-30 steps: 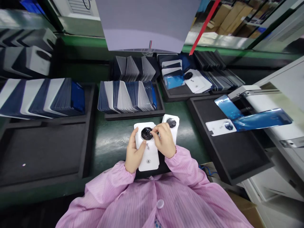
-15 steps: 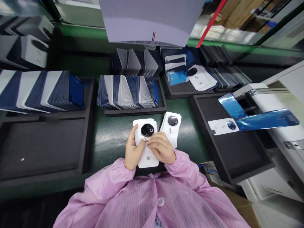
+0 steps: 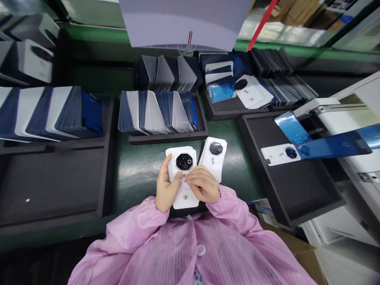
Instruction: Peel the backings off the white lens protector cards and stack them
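Note:
My left hand is closed around a stack of white phone back panels, its thumb lying over the top one. Each shows a black camera area near the upper end. My right hand has its fingertips pinched together just below the top panel's camera area. A thin clear edge glints between the two hands, but what the right fingers hold is too small to make out. Close to the right hand, a second stack of white panels rests on the green table.
Beyond my hands stands a dark tray with fanned blue and white panels. A larger dark tray is at left. To the right, one white panel and blue films lie across a tilted tray. A white board hangs ahead.
My right fingertips have shifted slightly, and a thin clear edge shows more plainly by the left thumb. The left hand keeps its hold. The whole view has tilted a little.

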Motion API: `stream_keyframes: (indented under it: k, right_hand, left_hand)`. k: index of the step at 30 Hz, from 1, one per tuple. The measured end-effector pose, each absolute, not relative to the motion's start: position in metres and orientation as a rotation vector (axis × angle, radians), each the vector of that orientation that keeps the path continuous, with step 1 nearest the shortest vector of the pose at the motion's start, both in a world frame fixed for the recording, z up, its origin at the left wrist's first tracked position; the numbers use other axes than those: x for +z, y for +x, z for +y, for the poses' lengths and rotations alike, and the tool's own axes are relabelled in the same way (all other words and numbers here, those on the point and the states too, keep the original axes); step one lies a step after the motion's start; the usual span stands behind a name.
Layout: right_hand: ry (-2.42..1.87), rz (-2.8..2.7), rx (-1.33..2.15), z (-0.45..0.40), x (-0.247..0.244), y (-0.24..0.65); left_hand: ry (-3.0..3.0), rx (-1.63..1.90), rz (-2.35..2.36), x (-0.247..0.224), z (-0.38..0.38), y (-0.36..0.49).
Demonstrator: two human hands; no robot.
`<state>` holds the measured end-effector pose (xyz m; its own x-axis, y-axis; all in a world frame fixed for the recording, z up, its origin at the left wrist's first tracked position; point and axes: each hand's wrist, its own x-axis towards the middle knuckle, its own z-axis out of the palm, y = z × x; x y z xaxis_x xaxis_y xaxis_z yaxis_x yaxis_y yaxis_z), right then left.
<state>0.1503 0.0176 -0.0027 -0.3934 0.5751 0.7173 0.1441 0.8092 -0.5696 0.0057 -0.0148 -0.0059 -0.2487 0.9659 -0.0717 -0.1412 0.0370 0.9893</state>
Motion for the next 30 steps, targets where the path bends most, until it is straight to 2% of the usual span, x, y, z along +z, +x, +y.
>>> stream_keyframes:
  k: [8, 18, 22, 25, 27, 30]
  right_hand:
    - [-0.557, -1.962, 0.420, 0.018, 0.001, 0.151]
    - [-0.551, -1.918, 0.489, 0.018, 0.001, 0.151]
    - [-0.656, -1.884, 0.412, 0.016, 0.003, 0.150]
    - [-0.897, -1.831, 0.353, 0.016, 0.007, 0.150]
    - [-1.103, -1.785, 0.436, 0.017, 0.010, 0.150]
    - [-1.248, -1.700, 0.751, 0.021, 0.014, 0.153]
  left_hand:
    - [0.977, 1.460, 1.316, -0.002, -0.017, 0.008]
    - [0.976, 1.454, 1.310, -0.004, -0.018, 0.006]
    - [0.940, 1.457, 1.284, -0.003, -0.017, 0.008]
    - [0.911, 1.453, 1.266, -0.001, -0.018, 0.010]
    - [0.887, 1.435, 1.259, 0.000, -0.019, 0.011]
    - [0.848, 1.396, 1.215, -0.001, -0.020, 0.011]
